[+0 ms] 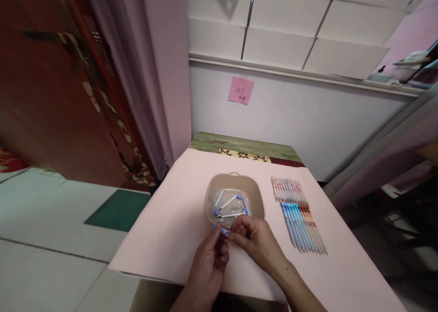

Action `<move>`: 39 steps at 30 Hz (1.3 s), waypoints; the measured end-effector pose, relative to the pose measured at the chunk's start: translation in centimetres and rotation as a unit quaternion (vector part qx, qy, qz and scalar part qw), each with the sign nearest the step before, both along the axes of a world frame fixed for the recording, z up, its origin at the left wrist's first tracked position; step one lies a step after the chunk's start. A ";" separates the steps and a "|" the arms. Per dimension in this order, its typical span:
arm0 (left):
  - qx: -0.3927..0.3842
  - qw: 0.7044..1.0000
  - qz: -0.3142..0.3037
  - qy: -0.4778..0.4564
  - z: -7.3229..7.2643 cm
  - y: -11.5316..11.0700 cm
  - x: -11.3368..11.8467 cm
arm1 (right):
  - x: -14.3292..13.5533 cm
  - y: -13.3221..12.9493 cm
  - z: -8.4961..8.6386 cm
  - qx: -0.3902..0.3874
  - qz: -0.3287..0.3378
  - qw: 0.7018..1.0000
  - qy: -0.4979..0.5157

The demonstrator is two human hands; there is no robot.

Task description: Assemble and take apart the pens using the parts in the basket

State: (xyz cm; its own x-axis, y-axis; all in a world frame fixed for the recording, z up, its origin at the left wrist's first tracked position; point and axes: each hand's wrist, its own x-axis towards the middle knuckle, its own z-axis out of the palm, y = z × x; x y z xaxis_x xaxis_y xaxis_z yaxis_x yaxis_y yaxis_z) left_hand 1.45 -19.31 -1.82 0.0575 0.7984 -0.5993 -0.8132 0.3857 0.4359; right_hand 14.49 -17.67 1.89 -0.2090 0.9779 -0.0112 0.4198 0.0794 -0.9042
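Near the front rim of a beige plastic basin, my left hand pinches a short blue pen part, its open end pointing right. My right hand is closed beside that end, thumb and fingertips together; whatever lies between them is too small to make out. In the basin are a pale blue pen barrel, a purplish-blue barrel, and white refills with blue ends. Small white bits are scattered on its floor.
Right of the basin lie a row of blue and brown-tipped pens and, behind it, a row of reddish clear pens. A pink cover lies over the table. A pink note sticks to the wall behind; a wooden door stands left.
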 end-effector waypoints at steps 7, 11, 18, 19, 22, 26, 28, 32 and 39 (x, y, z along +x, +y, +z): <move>-0.023 1.000 -0.006 -0.015 0.1 0.1 -0.1 | -0.2 0.1 -0.9 -0.061 0.027 0.992 0.103; -0.037 0.998 0.000 -0.043 0.5 0.0 -0.1 | -0.4 0.0 -0.8 -0.086 0.047 0.981 0.167; -0.011 0.999 0.006 -0.034 0.7 -0.1 -0.4 | -1.5 -0.3 -1.5 -0.067 0.014 0.985 0.158; -0.014 0.999 0.010 -0.035 0.9 0.0 -0.6 | -1.3 -0.2 -1.5 -0.051 0.008 0.988 0.146; 0.003 0.999 0.028 -0.043 1.6 0.5 -1.9 | 0.7 0.7 -1.3 -0.005 -0.036 0.990 0.133; 0.013 0.997 0.056 -0.054 2.3 0.9 -2.9 | 5.0 3.4 -1.3 0.077 -0.132 0.988 0.011; -0.012 0.998 0.044 -0.052 2.4 0.9 -2.7 | 6.7 4.8 -1.3 0.107 -0.149 0.976 -0.120; -0.030 0.998 0.038 -0.047 2.4 0.9 -2.0 | 7.7 7.1 -0.8 0.127 -0.132 0.927 -0.327; -0.021 0.998 0.066 -0.010 2.6 1.0 -1.8 | 4.5 9.3 -1.7 0.072 -0.036 0.855 -0.513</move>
State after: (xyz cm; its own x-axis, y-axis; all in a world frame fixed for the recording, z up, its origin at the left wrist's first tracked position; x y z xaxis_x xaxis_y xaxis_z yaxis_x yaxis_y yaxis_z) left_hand -0.32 -18.36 0.77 -0.0334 0.7740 -0.6323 -0.8664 0.2930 0.4044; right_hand 19.02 -8.33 0.20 -0.0997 0.9945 -0.0311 0.9943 0.0984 -0.0409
